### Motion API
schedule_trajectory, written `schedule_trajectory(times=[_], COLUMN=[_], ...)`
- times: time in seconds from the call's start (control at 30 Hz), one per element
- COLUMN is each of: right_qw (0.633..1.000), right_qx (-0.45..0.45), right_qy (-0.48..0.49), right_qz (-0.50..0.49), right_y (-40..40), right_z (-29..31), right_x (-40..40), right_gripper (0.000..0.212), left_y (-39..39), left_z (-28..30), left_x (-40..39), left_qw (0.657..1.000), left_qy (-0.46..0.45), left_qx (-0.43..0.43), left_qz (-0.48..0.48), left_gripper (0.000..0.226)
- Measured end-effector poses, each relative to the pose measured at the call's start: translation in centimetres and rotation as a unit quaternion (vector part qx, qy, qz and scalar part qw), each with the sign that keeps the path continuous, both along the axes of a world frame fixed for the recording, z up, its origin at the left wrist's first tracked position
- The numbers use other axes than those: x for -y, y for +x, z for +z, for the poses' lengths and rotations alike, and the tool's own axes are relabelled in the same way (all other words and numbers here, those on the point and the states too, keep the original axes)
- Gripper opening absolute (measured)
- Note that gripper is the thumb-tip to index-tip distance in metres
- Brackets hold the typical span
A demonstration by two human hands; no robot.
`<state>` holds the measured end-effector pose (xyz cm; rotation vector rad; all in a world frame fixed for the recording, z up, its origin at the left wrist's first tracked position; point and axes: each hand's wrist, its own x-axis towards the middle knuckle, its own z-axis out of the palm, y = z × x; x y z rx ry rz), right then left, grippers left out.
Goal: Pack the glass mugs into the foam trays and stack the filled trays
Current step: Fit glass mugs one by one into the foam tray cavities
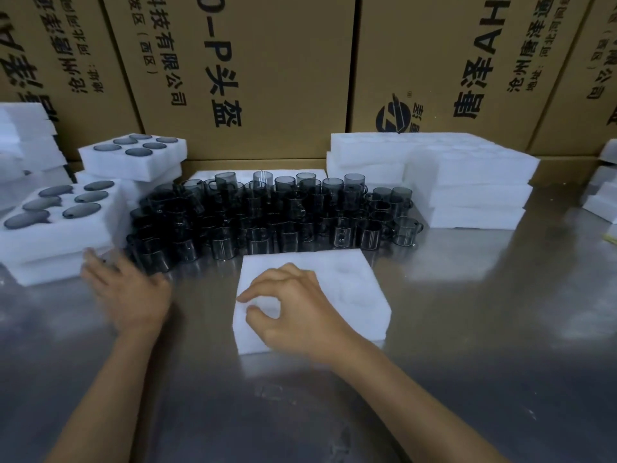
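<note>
An empty white foam tray point(337, 289) lies on the steel table in front of me. My right hand point(293, 312) rests on its left part with fingers loosely curled, holding nothing. Behind the tray stands a dense crowd of dark glass mugs point(267, 212). My left hand point(130, 292), blurred and with fingers spread, hovers beside the leftmost mugs and the corner of a filled foam tray point(60, 228). That tray holds several mugs and sits on another. A second filled stack point(133, 158) stands behind it.
A tall stack of empty foam trays point(467, 188) stands at the right back. More foam pieces point(23, 138) sit at the far left and at the right edge point(601, 195). Cardboard boxes point(250, 68) wall off the back. The steel table point(467, 329) reflects light.
</note>
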<state>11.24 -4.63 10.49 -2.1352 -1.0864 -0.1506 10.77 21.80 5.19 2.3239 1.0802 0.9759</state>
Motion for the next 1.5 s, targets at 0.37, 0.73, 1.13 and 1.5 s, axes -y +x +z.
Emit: schedule_trajectory(times=[0.37, 0.73, 1.13, 1.5], right_qw=[0.954, 0.924, 0.919, 0.933], right_qx=[-0.087, -0.074, -0.315, -0.273], right_qy=[-0.189, -0.220, 0.236, 0.221], right_qz=[-0.214, -0.305, -0.003, -0.078], right_y=[7.4, 5.3, 4.0, 3.8], right_z=[0.0, 0.7, 1.9, -0.1], right_x=[3.8, 5.6, 5.8, 5.5], right_gripper=[0.053, 0.044, 0.058, 0.033], left_y=[-0.3, -0.2, -0.9, -0.9], left_z=[0.1, 3.3, 5.2, 5.3], left_x=[-0.2, 5.0, 13.0, 10.6], left_qw=[0.998, 0.960, 0.725, 0.776], left_qy=[-0.017, 0.013, -0.251, -0.252], left_qx=[0.067, 0.206, 0.098, 0.090], left_qz=[-0.015, -0.188, -0.634, -0.571], left_gripper=[0.024, 0.039, 0.067, 0.040])
